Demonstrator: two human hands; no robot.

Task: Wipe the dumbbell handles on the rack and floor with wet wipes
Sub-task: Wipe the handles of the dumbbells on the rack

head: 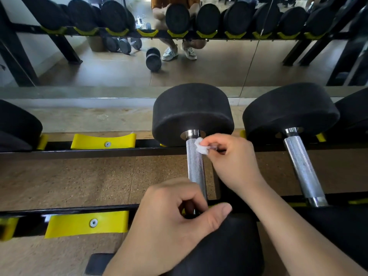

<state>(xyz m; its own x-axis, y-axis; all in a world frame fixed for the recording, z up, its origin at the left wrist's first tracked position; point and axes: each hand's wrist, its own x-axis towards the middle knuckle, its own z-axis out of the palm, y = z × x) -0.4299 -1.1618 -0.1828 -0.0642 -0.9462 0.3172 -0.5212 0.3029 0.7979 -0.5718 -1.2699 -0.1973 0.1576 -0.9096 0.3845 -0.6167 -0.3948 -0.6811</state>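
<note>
The near head [223,248] of the dumbbell lay closest to the camera, resting at the front rail [69,210] of the rack. The left hand [175,226] sat over this end, its fingers curled round the near end of the handle [196,170] and its thumb stretched across the near head. A yellow cradle [87,224] was bolted to the front rail just left of that hand.

The knurled steel handle ran from front to back between the two rails, above the speckled floor [79,176]. At its far end, the right hand [233,162] pinched a small bunched wet wipe [201,146] between thumb and fingertips and held it against the right side of the handle, just below the far head [192,114].

A second dumbbell [302,168] lay parallel on the right, untouched. Behind the back rail [79,151] stood a mirror [119,76], which reflected a row of racked dumbbells, loose dumbbells on the floor and a pair of shoes.
</note>
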